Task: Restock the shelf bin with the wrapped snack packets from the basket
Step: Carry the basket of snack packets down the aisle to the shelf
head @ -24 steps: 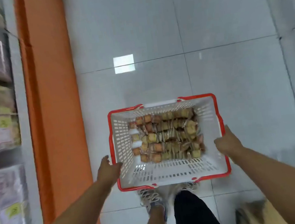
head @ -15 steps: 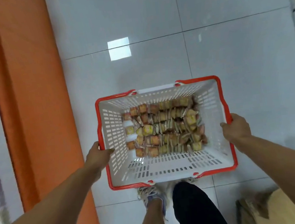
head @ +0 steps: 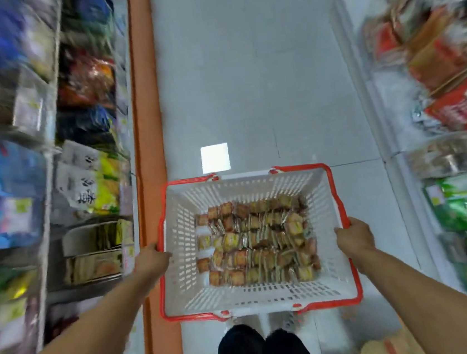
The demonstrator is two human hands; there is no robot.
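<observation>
We carry white slotted basket (head: 183, 258) with red rim, held up over grey tile floor (head: 244, 73). Left hand (head: 151, 259) grips left rim, fingers curled over edge; right hand (head: 354, 237) grips right rim likewise. Wrapped snack packets (head: 255, 242) lie in basket bottom: small squares, clear wrap, orange, yellow, brown, packed in rough rows. Shelves (head: 49, 157) flank aisle, blurred.

Perforated plastic basket (head: 181, 241); glossy wrapped packets (head: 255, 242); glossy tiled floor (head: 245, 88).
</observation>
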